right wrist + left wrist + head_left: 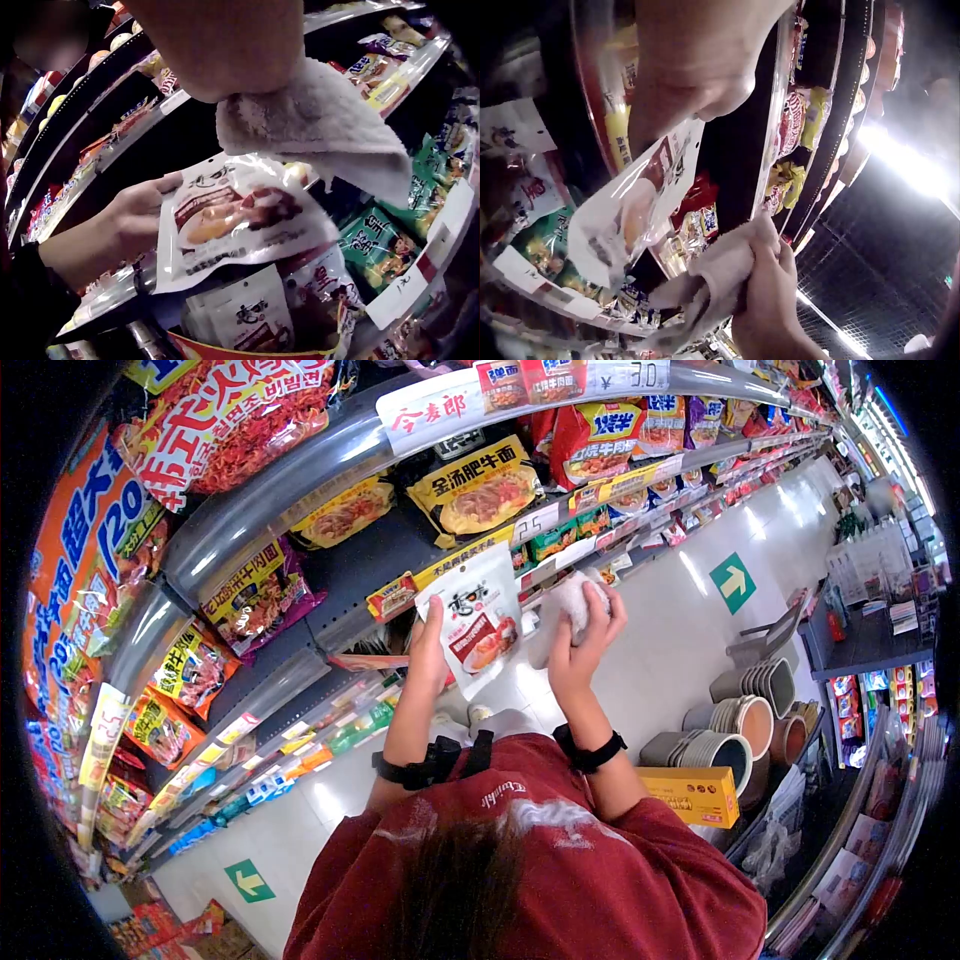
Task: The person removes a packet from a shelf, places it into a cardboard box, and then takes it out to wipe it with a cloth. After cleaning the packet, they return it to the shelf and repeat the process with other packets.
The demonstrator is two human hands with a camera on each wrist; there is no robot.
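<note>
My left hand (430, 648) grips a white snack pouch (484, 622) by its side edge, its printed front turned up in the head view. The pouch (247, 217) carries a picture of food and has a hang hole at the top. A crumpled white cloth (568, 605) is bunched in my right hand (592, 628), just to the right of the pouch. In the left wrist view, the cloth (724, 266) hangs loosely from the right hand (769, 300). The right wrist view has the cloth (330, 127) above the pouch's upper part.
Curved store shelves with noodle packets (475, 485) run along the front and left. Below the held pouch, similar white pouches (244, 311) stand in a box beside green packets (379, 251). Stacked pots (715, 745) and a yellow box (690, 795) are on the right.
</note>
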